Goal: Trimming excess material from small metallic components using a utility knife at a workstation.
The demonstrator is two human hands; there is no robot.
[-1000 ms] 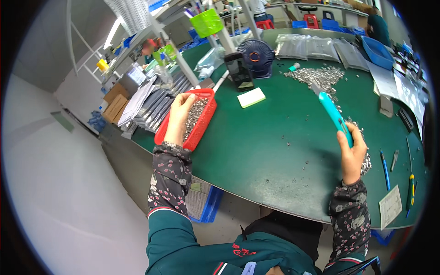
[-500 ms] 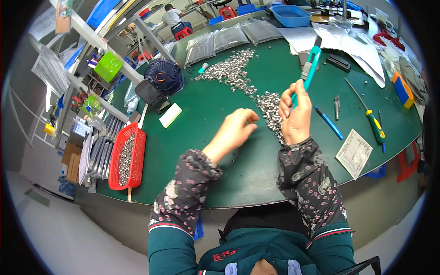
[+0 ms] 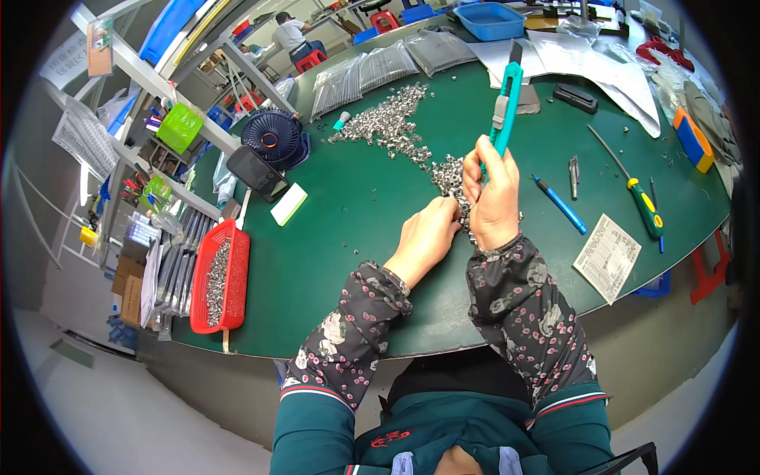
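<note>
- One green table (image 3: 317, 253), carries everything below.
- Pile of small metal parts (image 3: 388, 123): spread mid-table, tail running down to both hands.
- Red basket (image 3: 235, 277): left side, near the table edge, more metal parts inside.
- Left hand (image 3: 427, 237): fingers curled at the pile's near end; can't tell if it's pinching a part.
- Right hand (image 3: 496, 194): gripping teal knife (image 3: 507, 103), its far end pointing away from the person.
- Blue pen (image 3: 560, 204): lying right of right hand.

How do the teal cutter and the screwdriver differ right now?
The teal cutter is in the right hand; the screwdriver lies on the green table. The cutter's body is teal and grey; the screwdriver's handle is yellow and green. Both are long hand tools.
</note>
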